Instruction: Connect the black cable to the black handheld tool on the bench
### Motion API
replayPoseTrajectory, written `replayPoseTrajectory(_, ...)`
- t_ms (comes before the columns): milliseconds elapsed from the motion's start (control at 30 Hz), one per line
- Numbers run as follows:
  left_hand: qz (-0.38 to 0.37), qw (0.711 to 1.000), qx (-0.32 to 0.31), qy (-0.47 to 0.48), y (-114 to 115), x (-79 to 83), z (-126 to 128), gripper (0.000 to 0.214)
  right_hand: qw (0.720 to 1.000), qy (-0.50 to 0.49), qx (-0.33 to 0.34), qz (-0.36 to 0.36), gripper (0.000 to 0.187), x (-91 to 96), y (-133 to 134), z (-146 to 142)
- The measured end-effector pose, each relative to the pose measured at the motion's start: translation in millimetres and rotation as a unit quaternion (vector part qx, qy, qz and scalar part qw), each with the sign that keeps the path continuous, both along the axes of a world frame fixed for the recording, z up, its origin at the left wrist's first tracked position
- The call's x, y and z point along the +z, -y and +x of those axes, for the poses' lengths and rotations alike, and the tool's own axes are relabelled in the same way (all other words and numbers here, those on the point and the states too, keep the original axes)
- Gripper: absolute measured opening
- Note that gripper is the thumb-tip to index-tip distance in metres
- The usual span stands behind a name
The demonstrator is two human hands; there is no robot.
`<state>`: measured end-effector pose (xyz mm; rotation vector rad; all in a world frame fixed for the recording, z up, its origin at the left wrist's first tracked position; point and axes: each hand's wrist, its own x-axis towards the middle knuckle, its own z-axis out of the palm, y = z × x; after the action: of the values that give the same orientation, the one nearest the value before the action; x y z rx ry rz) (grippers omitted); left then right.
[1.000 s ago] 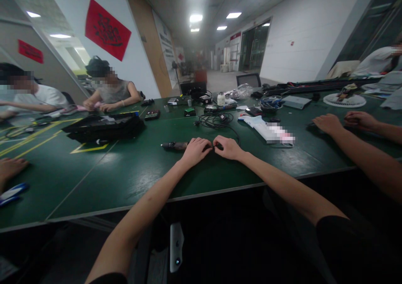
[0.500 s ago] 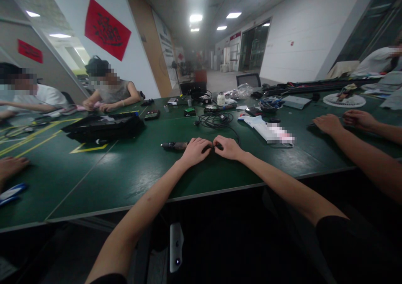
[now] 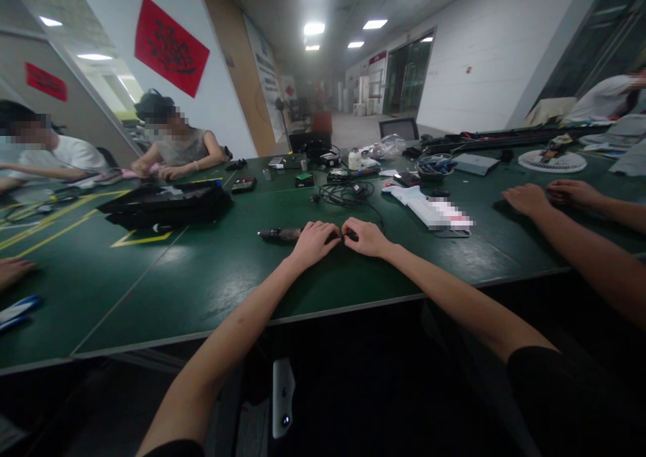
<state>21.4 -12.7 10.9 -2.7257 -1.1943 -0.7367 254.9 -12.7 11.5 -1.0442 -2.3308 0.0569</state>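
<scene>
left hand (image 3: 317, 243) curled round tool (image 3: 279, 234) | right hand (image 3: 367, 239) seemingly pinching cord (image 3: 345, 194) | risk — tool rolling could tug cord loose

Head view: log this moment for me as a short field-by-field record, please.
left hand: curled over the right part of a dark tool
tool: lying on the green table, tip pointing left
right hand: fingertips closed by the left's, contents mostly hidden
beyond hands: loosely coiled black cable
far left: black tray
right: co-worker's hand
</scene>
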Motion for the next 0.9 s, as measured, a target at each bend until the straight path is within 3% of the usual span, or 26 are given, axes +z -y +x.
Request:
replayPoseTrajectory(433,0.000,1.000,-0.023,0.000,-1.4,-1.2,-2.0,0.016,1.000,0.001,-0.002,0.003,0.012,-1.0,-0.8,-0.2)
replayPoseTrajectory(900,-0.005,1.000,0.001,-0.004,0.4,0.7,-1.3,0.016,1.000,-0.008,0.010,0.001,0.009,-1.6,-2.3,0.1)
